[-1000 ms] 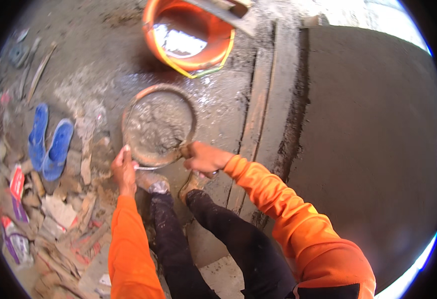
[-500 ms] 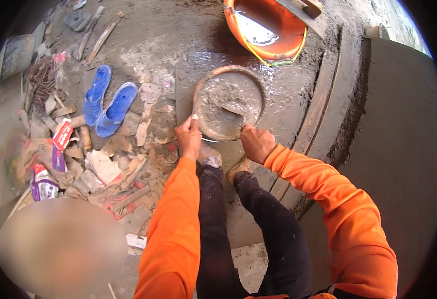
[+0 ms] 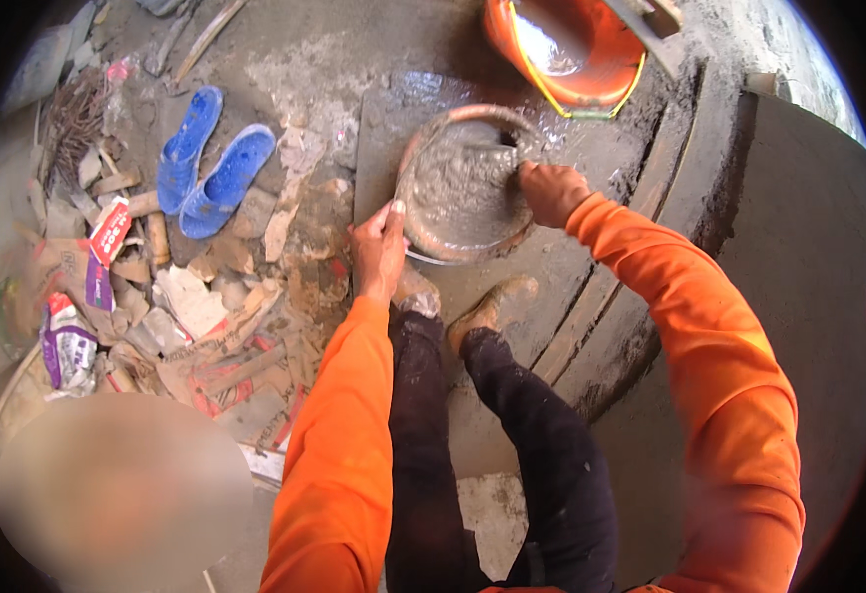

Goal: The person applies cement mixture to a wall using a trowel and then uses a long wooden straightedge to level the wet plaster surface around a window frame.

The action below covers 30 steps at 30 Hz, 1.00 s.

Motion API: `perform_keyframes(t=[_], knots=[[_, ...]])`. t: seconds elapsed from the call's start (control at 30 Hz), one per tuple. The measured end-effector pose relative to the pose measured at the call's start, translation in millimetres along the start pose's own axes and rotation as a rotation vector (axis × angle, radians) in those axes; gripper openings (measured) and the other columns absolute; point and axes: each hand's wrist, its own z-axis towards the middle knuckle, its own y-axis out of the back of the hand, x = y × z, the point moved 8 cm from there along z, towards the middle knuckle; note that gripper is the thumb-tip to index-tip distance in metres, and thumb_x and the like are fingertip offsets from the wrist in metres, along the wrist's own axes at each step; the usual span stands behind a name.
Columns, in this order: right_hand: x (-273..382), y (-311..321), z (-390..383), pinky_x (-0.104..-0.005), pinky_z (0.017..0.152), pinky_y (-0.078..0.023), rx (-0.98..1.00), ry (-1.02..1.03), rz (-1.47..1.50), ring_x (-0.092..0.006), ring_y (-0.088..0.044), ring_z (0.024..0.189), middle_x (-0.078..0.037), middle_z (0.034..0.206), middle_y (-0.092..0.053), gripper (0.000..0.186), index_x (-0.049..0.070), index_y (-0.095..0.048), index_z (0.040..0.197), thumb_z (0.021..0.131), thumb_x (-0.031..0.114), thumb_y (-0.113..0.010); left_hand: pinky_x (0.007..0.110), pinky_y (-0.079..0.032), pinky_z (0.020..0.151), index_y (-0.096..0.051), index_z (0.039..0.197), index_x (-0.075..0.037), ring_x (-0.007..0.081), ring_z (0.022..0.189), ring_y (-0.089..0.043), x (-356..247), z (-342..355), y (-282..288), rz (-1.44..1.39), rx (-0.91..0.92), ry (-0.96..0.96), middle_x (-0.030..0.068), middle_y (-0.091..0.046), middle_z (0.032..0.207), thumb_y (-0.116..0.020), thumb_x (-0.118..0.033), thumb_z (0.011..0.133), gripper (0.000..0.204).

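Note:
A round bucket of wet grey mortar stands in front of my feet, its reddish-brown rim smeared with mix. My left hand grips the near-left side of that rim, thumb on top. My right hand is closed round the handle of a trowel at the right side of the bucket. Part of the trowel's blade shows in the mortar toward the far side; the handle is mostly hidden by my fingers.
An orange bucket with a yellow handle leans at the far right. Blue slippers lie left, above a heap of rubble and torn bags. Wooden strips border a smooth grey mortar surface at right.
My right hand has moved the trowel right and away from me, toward the far side of the bucket. The left hand keeps its hold on the rim. The view has shifted slightly.

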Motion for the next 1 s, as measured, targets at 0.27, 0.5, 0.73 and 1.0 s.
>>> perform_keyframes(t=[0.27,0.5,0.73,1.0], knots=[[22,-65,-48,-0.0274,0.036,-0.041,0.599,-0.003,1.173,-0.0140,-0.050,0.041,-0.005,0.053,-0.046,0.008,0.003,-0.045,0.071,0.073,0.007,-0.051,0.020,-0.040,0.045,-0.060,0.115,-0.005,0.0051,0.052,-0.046,9,2,-5,0.004,-0.003,0.036,-0.0007,-0.060,0.075,-0.059,-0.027,0.088,0.034],[94,-95,-56,-0.0243,0.033,-0.040,0.659,0.076,2.186,-0.0107,-0.048,0.041,0.000,0.060,-0.046,0.008,0.007,-0.046,0.078,0.077,0.007,-0.054,0.020,-0.040,0.045,-0.059,0.114,-0.002,0.0047,0.051,-0.045,9,-1,3,-0.087,-0.041,0.052,-0.0011,-0.058,0.072,-0.059,-0.029,0.088,0.037],[103,-56,-72,-0.0228,0.040,-0.041,0.689,0.064,3.233,-0.0075,-0.046,0.046,0.002,0.064,-0.048,0.012,0.006,-0.051,0.086,0.081,0.016,-0.052,0.019,-0.042,0.045,-0.058,0.115,-0.002,0.0057,0.053,-0.050,7,-2,5,-0.040,-0.035,0.110,-0.0012,-0.056,0.068,-0.061,-0.031,0.087,0.041],[75,-8,-49,-0.0365,0.066,-0.054,0.296,-0.134,0.518,-0.0296,-0.066,0.082,-0.024,0.092,-0.063,0.022,-0.006,-0.063,0.090,0.075,0.009,-0.057,0.020,-0.044,0.048,-0.061,0.114,-0.008,0.0050,0.055,-0.048,7,6,-8,-0.052,0.011,0.077,-0.0031,-0.057,0.074,-0.060,-0.033,0.087,0.037]])
